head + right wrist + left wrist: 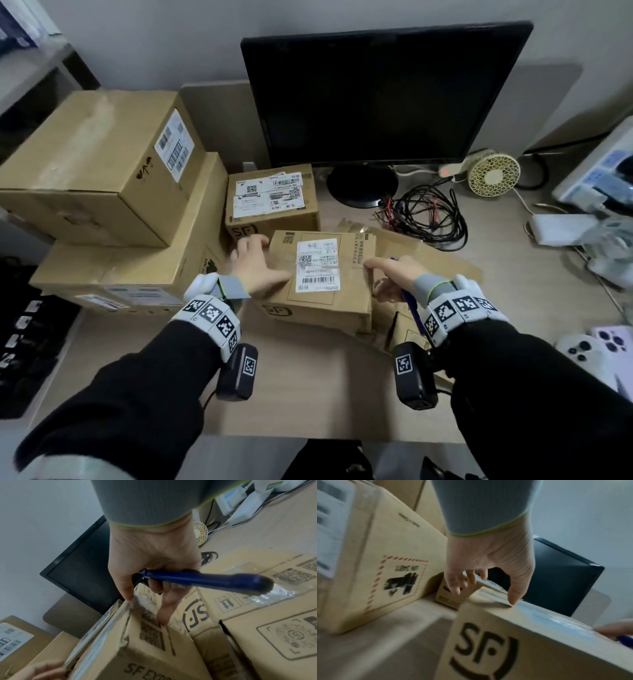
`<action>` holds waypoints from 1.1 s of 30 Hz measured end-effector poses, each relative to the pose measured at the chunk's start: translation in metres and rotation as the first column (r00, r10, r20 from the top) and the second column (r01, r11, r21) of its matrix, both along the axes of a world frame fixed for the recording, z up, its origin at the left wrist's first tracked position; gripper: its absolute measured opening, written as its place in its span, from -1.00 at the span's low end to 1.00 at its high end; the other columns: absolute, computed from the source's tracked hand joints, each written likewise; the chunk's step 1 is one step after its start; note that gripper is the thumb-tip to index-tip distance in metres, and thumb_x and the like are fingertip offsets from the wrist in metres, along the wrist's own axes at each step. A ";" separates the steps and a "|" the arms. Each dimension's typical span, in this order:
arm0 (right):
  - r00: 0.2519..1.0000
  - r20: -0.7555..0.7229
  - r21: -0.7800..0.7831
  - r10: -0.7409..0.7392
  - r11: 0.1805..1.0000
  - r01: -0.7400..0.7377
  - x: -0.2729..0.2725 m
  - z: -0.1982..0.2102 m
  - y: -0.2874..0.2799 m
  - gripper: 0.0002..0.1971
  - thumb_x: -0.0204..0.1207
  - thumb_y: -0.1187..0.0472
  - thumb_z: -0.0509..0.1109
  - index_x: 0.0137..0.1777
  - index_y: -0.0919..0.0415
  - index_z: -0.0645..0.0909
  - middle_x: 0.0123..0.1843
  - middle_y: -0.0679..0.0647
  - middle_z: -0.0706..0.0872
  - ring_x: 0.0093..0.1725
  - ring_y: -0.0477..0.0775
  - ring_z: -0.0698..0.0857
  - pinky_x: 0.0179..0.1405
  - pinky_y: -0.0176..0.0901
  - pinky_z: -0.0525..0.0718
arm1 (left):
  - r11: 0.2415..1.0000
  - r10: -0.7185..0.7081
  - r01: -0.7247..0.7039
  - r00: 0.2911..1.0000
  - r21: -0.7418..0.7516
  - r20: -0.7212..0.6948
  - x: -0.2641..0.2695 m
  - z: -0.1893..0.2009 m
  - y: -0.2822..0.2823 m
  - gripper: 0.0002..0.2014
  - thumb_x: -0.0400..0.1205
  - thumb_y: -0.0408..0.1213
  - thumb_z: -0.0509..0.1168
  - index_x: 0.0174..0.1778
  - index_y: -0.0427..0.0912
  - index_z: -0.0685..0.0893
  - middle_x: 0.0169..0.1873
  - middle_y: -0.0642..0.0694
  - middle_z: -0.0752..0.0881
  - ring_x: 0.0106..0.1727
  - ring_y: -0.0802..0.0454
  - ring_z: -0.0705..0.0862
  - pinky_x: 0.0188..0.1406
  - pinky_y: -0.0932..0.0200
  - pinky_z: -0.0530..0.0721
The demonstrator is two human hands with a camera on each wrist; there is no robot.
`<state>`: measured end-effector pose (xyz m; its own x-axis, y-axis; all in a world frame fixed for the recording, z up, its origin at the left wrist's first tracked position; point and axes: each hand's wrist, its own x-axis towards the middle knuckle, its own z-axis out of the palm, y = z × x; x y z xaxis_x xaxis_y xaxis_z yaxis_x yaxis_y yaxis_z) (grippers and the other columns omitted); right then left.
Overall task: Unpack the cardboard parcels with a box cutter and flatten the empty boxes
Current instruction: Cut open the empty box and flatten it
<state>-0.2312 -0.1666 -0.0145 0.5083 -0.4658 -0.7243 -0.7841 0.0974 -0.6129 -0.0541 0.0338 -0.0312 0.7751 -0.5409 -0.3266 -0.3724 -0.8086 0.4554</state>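
Surface (308, 377) carried parcel (318, 308); left hand (255, 263) lay spread on it; right hand (394, 274) gripped cutter (202, 579), thumb at edge.

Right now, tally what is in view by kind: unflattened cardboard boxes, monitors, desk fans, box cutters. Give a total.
Cardboard boxes: 4
Monitor: 1
Desk fan: 1
Box cutter: 1
Total: 7

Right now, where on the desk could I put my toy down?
Bare desk lies at the near edge, between the two sleeves, in front of the box being held. The left is crowded with stacked boxes, the back with the monitor and cables.
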 end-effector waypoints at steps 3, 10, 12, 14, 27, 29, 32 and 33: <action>1.000 0.010 -0.052 -0.020 0.998 0.020 0.002 -0.003 -0.002 -0.76 0.29 0.09 0.42 -0.25 0.29 0.56 -0.42 0.12 0.57 -0.57 0.04 0.38 -0.59 -0.24 0.27 | 0.986 -0.165 0.168 0.978 -0.009 0.128 -0.013 0.020 -0.028 -0.29 0.44 0.00 0.46 0.47 -0.04 0.35 0.48 -0.14 0.19 0.52 -0.20 0.12 0.50 -0.13 0.20; 0.959 0.116 0.010 -0.258 0.966 0.258 0.005 -0.011 -0.013 -0.90 0.61 0.22 0.04 -0.04 0.23 0.33 -0.32 0.11 0.43 -0.62 -0.01 0.42 -0.68 -0.32 0.34 | 0.839 -0.540 0.535 0.841 0.100 0.024 -0.045 0.018 -0.104 -0.34 0.61 0.17 0.23 0.62 0.19 0.19 0.68 -0.03 -0.08 0.67 -0.14 -0.20 0.59 -0.32 -0.14; 0.961 0.161 -0.004 -0.224 0.974 0.228 0.003 -0.013 -0.012 -0.90 0.68 0.26 0.04 0.09 0.26 0.32 -0.24 0.14 0.51 -0.55 0.02 0.51 -0.67 -0.28 0.39 | 0.835 -0.539 0.530 0.842 0.147 0.025 -0.046 0.009 -0.115 -0.35 0.64 0.20 0.13 0.65 0.22 0.10 0.69 -0.03 -0.08 0.68 -0.12 -0.20 0.57 -0.35 -0.19; 0.959 0.197 0.020 -0.202 0.979 0.202 0.000 -0.014 -0.010 -0.93 0.70 0.27 0.06 0.06 0.25 0.34 -0.29 0.15 0.53 -0.63 -0.02 0.49 -0.70 -0.34 0.36 | 0.840 -0.522 0.514 0.853 0.174 0.000 -0.045 0.001 -0.125 -0.37 0.66 0.21 0.08 0.65 0.24 0.07 0.68 -0.02 -0.02 0.68 -0.11 -0.16 0.56 -0.38 -0.21; 0.971 0.201 0.057 -0.133 0.991 0.124 -0.006 -0.024 -0.013 -0.83 0.70 0.31 0.04 0.14 0.22 0.44 -0.35 0.10 0.44 -0.54 0.00 0.43 -0.67 -0.27 0.43 | 0.859 -0.461 0.425 0.885 0.286 0.066 -0.042 -0.012 -0.142 -0.48 0.66 0.26 -0.04 0.49 0.12 0.33 0.47 -0.11 0.41 0.44 -0.21 0.35 0.39 -0.26 0.18; 0.968 0.231 -0.007 -0.092 0.995 0.096 -0.007 -0.025 -0.012 -0.88 0.70 0.27 0.15 0.18 0.19 0.43 -0.29 0.13 0.53 -0.51 0.01 0.55 -0.68 -0.27 0.55 | 0.863 -0.452 0.418 0.890 0.286 0.065 -0.041 -0.013 -0.142 -0.49 0.67 0.25 -0.05 0.48 0.13 0.35 0.46 -0.11 0.42 0.44 -0.21 0.36 0.39 -0.25 0.18; 0.966 0.253 -0.071 -0.056 0.995 0.076 -0.008 -0.025 -0.011 -0.89 0.68 0.25 0.22 0.16 0.16 0.45 -0.29 0.13 0.64 -0.56 -0.01 0.59 -0.65 -0.25 0.57 | 0.863 -0.451 0.414 0.890 0.289 0.070 -0.042 -0.014 -0.144 -0.50 0.66 0.25 -0.05 0.46 0.13 0.37 0.46 -0.11 0.42 0.43 -0.21 0.36 0.38 -0.26 0.19; 0.968 0.248 -0.110 -0.024 0.993 0.053 -0.008 -0.025 -0.012 -0.89 0.67 0.25 0.22 0.15 0.16 0.47 -0.32 0.10 0.66 -0.59 -0.03 0.58 -0.63 -0.23 0.57 | 0.863 -0.451 0.412 0.889 0.291 0.076 -0.042 -0.015 -0.145 -0.50 0.66 0.25 -0.05 0.46 0.12 0.37 0.46 -0.11 0.42 0.43 -0.21 0.36 0.38 -0.26 0.19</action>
